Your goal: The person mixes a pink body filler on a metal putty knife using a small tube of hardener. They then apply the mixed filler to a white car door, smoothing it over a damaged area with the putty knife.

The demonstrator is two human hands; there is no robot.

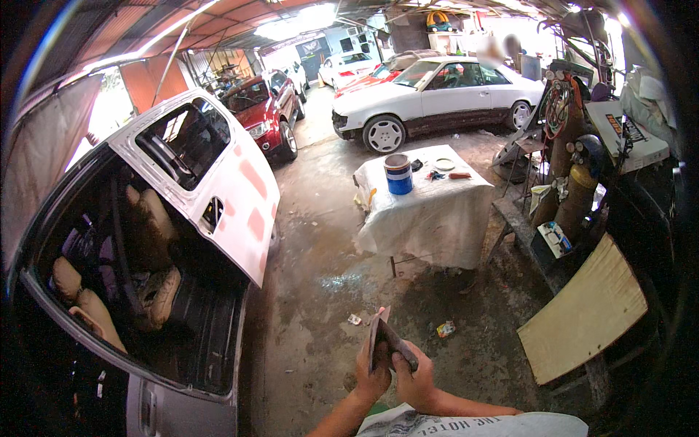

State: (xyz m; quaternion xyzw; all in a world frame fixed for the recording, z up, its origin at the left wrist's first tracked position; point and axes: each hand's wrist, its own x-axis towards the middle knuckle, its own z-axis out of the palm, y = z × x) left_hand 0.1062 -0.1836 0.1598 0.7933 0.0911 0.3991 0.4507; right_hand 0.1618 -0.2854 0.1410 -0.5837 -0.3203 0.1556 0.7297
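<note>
Low in the middle of the view, my left hand [370, 373] and my right hand [413, 375] are closed around a dark, flat, folded sheet [387, 346], which looks like sandpaper. Its top edge has a lighter reddish-brown part. The two hands are close together above the stained concrete floor, fingers partly hidden by the sheet. To their left stands a silver vehicle [145, 400] with an open, white door [247, 211] patched in pink, seats showing inside.
Ahead is a cloth-covered table [429, 218] with a blue can [399, 178], a lid and small tools. At right are gas cylinders [582, 193] and a pale board [582, 313]. A white coupe [459, 98] and red SUV [269, 109] are parked behind, with a blurred person [491, 47] beyond.
</note>
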